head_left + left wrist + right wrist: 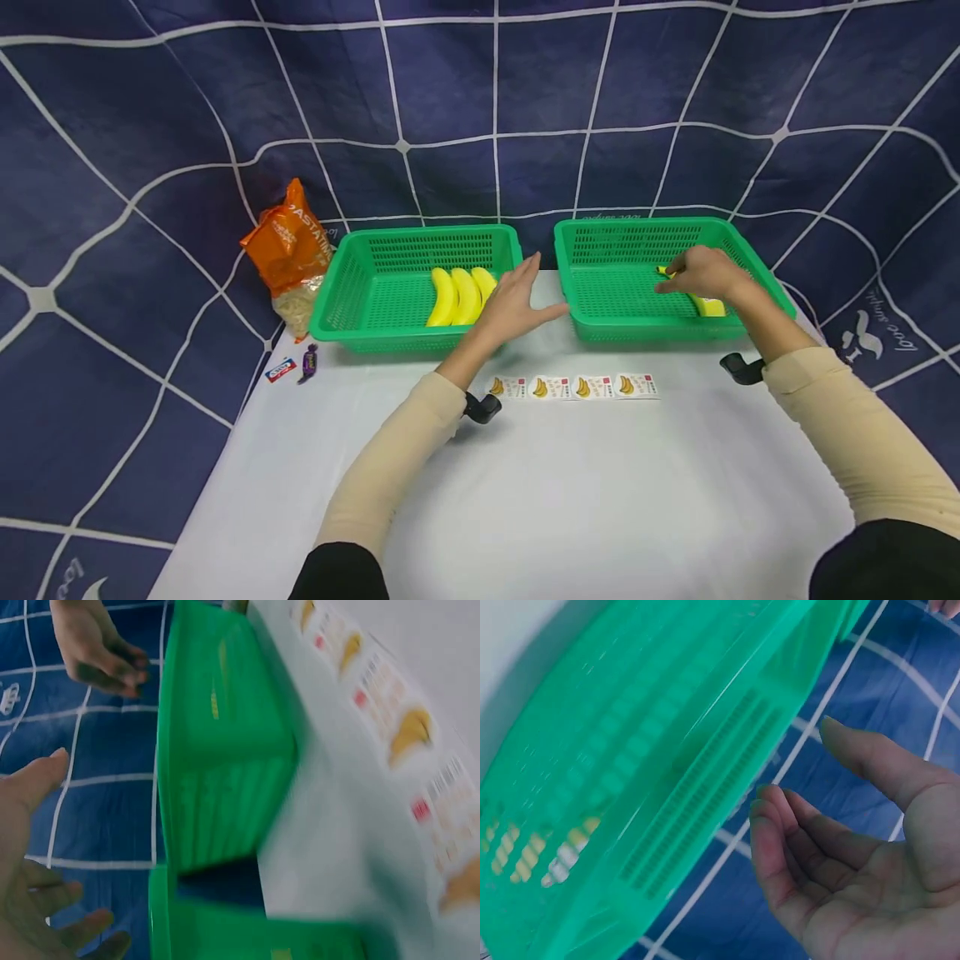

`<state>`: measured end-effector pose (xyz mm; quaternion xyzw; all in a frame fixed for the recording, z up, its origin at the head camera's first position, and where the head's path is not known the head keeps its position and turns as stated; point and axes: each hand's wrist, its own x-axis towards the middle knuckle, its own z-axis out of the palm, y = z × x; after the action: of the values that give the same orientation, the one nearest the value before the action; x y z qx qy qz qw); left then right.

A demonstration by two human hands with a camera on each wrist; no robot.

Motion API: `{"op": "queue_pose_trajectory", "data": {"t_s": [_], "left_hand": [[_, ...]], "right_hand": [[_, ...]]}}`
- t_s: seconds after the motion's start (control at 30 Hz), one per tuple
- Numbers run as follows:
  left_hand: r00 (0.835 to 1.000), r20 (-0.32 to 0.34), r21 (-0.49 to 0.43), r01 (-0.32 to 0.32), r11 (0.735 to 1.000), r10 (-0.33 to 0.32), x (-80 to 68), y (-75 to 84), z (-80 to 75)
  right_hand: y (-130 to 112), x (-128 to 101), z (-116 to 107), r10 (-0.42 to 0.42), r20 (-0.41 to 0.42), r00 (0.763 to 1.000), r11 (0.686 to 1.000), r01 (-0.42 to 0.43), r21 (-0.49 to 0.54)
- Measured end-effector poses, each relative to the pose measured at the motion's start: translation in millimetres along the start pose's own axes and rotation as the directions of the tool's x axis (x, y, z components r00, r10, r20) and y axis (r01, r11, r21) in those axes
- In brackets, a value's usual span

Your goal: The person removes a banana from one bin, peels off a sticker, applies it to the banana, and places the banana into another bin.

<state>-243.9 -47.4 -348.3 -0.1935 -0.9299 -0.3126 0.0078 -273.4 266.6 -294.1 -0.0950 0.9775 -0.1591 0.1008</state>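
My left hand (512, 307) hovers with spread fingers by the right end of the left green basket (360, 332); nothing is in it. Three yellow bananas (467, 297) lie side by side in that basket. Over the right green basket (607, 327) is my right hand (705, 273). In the right wrist view the right hand (855, 855) has loosely bent fingers, thumb apart, and holds nothing. Beneath it a single banana (708, 307) lies in the right basket, partly hidden by the hand. The left wrist view shows the left hand (37, 877) empty, fingers apart.
A row of several banana-picture stickers (592, 387) lies on the white table (600, 483) before the baskets. At the left stand an orange pasta bag (288, 250), a purple-wrapped candy (308, 363) and a small red-blue packet (281, 370). A blue checked cloth (450, 92) hangs behind.
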Motion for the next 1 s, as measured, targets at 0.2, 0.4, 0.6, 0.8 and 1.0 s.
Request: {"op": "queue_pose_trajectory", "data": {"t_s": [0.2, 0.4, 0.6, 0.8, 1.0], "left_hand": [[0.998, -0.047, 0.085, 0.039, 0.996, -0.035, -17.4, -29.1, -18.9], [0.995, -0.085, 0.099, 0.065, 0.993, -0.056, -38.8, -54.5, -35.3], [0.987, -0.119, 0.117, 0.121, 0.986, -0.107, -62.7, -90.1, -59.1], [0.957, -0.201, 0.122, 0.238, 0.963, -0.211, -85.9, -137.2, -92.3], [0.909, -0.261, 0.08, 0.355, 0.931, -0.324, -119.6, -192.5, -118.0]], "right_hand": [[-28, -6, 8, -0.048, -0.005, 0.999, 0.998, 0.048, 0.038], [-44, -7, 17, -0.057, -0.002, 0.998, 0.998, 0.057, 0.041], [-53, -10, 24, -0.075, -0.005, 0.997, 0.996, 0.075, 0.055], [-60, -13, 24, -0.061, -0.012, 0.998, 0.996, 0.062, 0.071], [-69, -17, 23, -0.081, 0.002, 0.997, 0.995, 0.08, 0.061]]}}
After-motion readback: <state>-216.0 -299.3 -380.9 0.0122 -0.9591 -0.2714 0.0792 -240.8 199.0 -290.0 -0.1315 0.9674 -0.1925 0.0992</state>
